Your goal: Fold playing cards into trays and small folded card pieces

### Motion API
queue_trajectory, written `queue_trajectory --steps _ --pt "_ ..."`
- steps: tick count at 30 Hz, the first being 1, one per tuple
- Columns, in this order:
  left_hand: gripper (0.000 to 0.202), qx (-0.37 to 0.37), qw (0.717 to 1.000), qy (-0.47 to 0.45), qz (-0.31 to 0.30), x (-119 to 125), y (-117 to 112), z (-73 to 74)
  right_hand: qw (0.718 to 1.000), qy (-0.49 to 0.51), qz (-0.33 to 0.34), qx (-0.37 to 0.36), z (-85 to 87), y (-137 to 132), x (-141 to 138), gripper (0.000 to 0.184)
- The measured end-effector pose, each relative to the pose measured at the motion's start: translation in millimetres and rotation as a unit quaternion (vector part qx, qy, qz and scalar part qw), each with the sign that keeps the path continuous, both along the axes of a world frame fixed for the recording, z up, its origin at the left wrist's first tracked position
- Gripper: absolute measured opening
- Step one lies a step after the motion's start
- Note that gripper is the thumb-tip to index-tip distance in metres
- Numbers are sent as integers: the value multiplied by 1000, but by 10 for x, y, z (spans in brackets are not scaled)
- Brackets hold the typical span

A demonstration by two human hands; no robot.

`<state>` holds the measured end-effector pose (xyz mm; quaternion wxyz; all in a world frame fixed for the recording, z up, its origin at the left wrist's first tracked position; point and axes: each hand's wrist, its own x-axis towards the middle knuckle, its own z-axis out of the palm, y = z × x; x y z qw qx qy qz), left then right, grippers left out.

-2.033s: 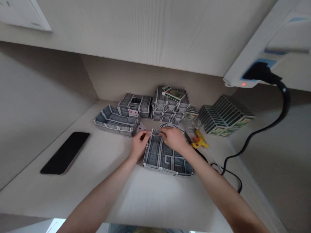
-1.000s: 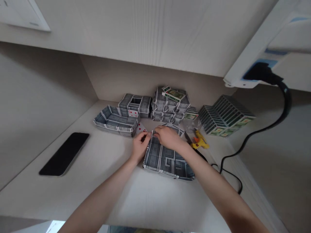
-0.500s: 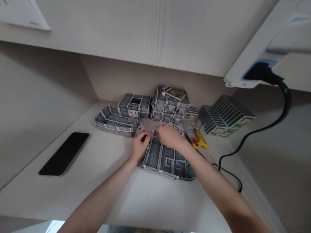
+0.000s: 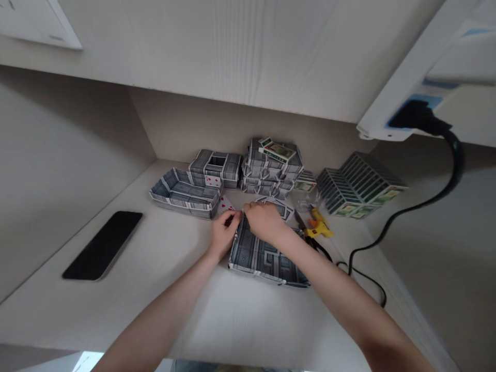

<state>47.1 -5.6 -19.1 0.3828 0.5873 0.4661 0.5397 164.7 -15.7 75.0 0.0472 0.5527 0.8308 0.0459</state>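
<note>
A shallow tray made of grey-backed playing cards (image 4: pixel 259 254) lies on the pale desk (image 4: pixel 232 315) in front of me. My left hand (image 4: pixel 223 232) pinches the tray's far left corner, fingers curled. My right hand (image 4: pixel 264 221) rests over the far rim beside it, fingers bent and pressing on that same corner. Loose cards with red pips (image 4: pixel 225 205) lie just beyond my left hand. What is under my fingertips is hidden.
Another card tray (image 4: pixel 184 192) and stacked card boxes (image 4: pixel 270 165) stand at the back. A fanned row of card packs (image 4: pixel 358 184) sits at back right. A yellow glue gun (image 4: pixel 318 224) with a black cord (image 4: pixel 364 258) lies right. A black phone (image 4: pixel 103 245) lies left.
My right hand has slid left along the tray's far rim toward my left hand. The tray has turned slightly. My left hand has stayed at the corner.
</note>
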Motion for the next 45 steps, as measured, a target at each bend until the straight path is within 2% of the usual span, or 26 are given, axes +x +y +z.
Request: queue_trajectory --steps 8,14,21,31,37,45 --pt "22 0 1000 -17 10 -1 -10 4 999 43 7 -17 -49 23 71 25" --pt "22 6 1000 -15 15 8 -20 13 998 20 -29 -49 -8 -16 6 24" --pt "26 -26 999 -14 13 18 -32 26 998 32 -35 -52 -4 -1 -18 24" --pt "28 -26 1000 -15 1 12 -29 18 974 130 51 -177 104 196 366 21" --pt "29 -30 999 -13 -6 11 -27 12 959 251 36 -124 66 197 523 18" --pt "30 -38 999 -7 -6 16 -38 33 971 224 18 -85 15 147 513 17"
